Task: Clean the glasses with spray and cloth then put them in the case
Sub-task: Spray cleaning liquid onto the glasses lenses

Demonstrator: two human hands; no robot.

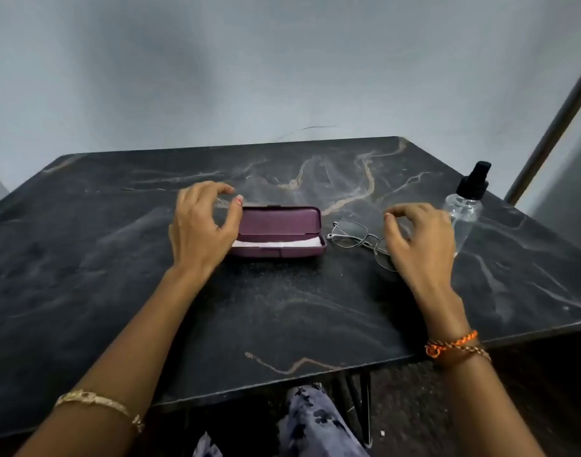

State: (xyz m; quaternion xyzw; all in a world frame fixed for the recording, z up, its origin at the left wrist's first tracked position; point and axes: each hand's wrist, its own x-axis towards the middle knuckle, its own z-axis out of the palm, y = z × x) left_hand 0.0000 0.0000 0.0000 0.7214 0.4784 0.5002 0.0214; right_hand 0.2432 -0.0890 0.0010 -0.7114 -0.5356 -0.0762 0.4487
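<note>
A purple glasses case lies open in the middle of the dark marble table, with a pale pink cloth inside it. My left hand hovers at the case's left end, fingers curved and apart, thumb close to the lid. Thin metal-framed glasses lie unfolded just right of the case. My right hand is above their right lens, fingers spread, holding nothing. A clear spray bottle with a black nozzle stands at the right, behind that hand.
A grey wall rises behind the table. A metal pole leans at the far right. My knee in patterned fabric shows below the table's near edge, beside black table legs.
</note>
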